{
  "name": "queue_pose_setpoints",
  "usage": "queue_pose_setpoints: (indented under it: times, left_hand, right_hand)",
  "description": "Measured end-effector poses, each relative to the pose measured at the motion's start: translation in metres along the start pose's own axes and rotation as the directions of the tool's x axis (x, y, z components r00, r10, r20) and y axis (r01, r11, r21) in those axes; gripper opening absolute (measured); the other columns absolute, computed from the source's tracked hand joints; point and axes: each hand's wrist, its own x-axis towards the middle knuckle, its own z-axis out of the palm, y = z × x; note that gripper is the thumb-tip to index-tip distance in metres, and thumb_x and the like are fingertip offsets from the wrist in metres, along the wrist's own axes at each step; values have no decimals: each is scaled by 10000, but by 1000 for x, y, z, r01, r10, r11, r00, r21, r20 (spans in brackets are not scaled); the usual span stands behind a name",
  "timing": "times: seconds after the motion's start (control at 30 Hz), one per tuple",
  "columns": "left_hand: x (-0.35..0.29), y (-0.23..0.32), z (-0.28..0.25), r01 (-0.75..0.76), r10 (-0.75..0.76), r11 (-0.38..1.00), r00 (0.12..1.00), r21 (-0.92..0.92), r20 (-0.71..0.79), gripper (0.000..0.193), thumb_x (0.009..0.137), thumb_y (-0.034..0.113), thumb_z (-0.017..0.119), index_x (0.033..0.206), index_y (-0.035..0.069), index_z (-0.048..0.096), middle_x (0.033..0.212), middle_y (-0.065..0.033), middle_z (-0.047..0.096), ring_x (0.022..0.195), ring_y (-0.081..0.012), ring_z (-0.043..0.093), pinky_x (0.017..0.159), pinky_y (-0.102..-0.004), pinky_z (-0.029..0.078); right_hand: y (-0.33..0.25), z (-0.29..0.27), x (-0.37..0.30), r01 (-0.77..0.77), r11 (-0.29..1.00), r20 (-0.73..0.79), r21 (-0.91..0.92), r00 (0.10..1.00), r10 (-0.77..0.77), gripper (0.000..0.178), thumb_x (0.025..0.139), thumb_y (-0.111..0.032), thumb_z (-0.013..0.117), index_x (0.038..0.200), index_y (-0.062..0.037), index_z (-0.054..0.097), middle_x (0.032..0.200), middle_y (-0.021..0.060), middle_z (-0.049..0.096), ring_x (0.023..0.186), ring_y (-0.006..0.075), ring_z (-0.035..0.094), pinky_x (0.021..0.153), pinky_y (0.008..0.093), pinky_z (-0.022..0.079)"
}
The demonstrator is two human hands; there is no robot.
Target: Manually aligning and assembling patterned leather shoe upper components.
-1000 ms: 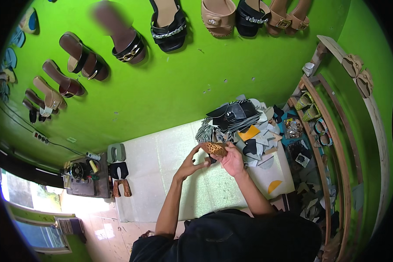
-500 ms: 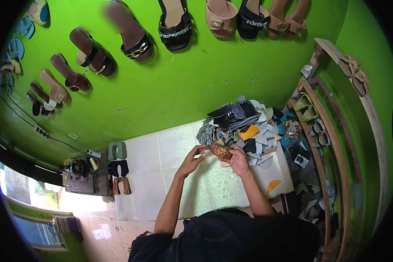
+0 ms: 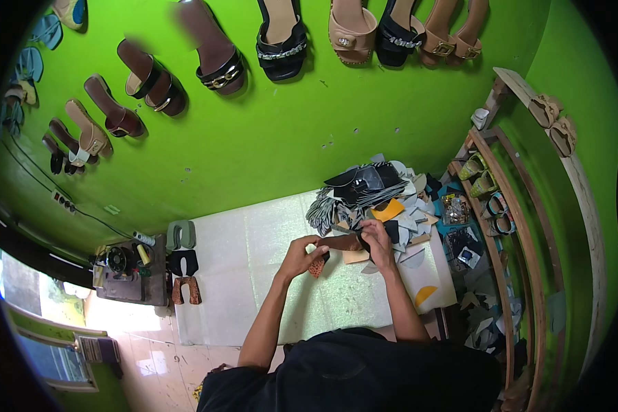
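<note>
Above the white-covered table (image 3: 240,295), a brown sandal upper piece (image 3: 340,242) stretches between my two hands. My left hand (image 3: 299,258) pinches one end, where an orange-and-black patterned flap (image 3: 316,266) hangs below the fingers. The other end is closed in the fingers of my right hand (image 3: 379,244), beside a heap of grey, white and orange offcuts (image 3: 406,225). Behind it lies a stack of black and grey cut pieces (image 3: 364,185). At the table's left edge are three U-shaped stacks: grey-green (image 3: 180,235), black (image 3: 183,262) and brown patterned (image 3: 187,290).
A dark side stand (image 3: 127,278) with a small fan adjoins the table's left. Wooden racks (image 3: 511,240) with sandals rise at the right, near a blue tray of small parts (image 3: 454,208). Sandals (image 3: 281,44) hang on the green wall. A yellow half-round piece (image 3: 426,295) lies at the front right.
The upper piece has turned from its patterned face to its plain brown side and is now stretched lengthwise. My left hand has closed on its end; my right hand has shifted slightly.
</note>
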Motion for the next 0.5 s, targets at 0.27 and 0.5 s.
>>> queue_pose_setpoints:
  times: [0.27,0.5]
  left_hand:
    - [-22,41,-9,-106,96,905,994,411,44,196,846,183,744,881,-6,704,798,-155,689,770,-305,659,732,-388,515]
    - [-71,21,-30,118,-117,962,993,247,-22,199,833,171,756,943,10,716,921,-140,715,833,-274,681,805,-365,518]
  right_hand:
    - [-23,35,-1,394,901,489,-179,831,-267,391,883,-187,690,1233,-55,578,1265,148,613,1145,315,596,1012,392,442]
    - [-23,58,-13,192,974,581,-119,809,-88,146,918,-104,652,1003,5,605,964,102,675,903,177,659,784,313,510]
